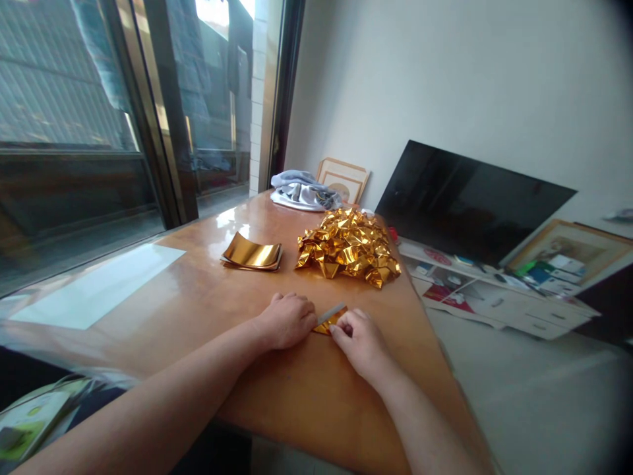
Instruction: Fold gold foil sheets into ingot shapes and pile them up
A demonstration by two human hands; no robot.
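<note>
two bare hands work at the near part of a glossy brown bench (208, 330), with a small gold foil piece (325, 328) lying between them. the foil piece is folded and shows a pale grey strip along its far side. the left hand (291, 320) lies palm down at its left end, fingers close together and touching the edge; whether those fingers grip it or only press on it, one cannot tell. the right hand (361, 338) is curled, thumb and forefinger pinched on the right end of the foil. the two hands are near each other but do not touch.

beyond the left hand, a stack of gold sheets (252, 253) rests on the bench, the top one curling up at its ends. just to the right of the stack, and apart from it, a large heap of crumpled-looking gold foil shapes (349, 247) sits near the bench's right edge. a pale rectangular sheet (101, 287) lies flat at the left. at the far end are a pile of folded cloth (301, 190) and a framed picture (343, 178) leaning against the wall (469, 79). to the right, a dark television (469, 204) stands on a low white cabinet (487, 297).
</note>
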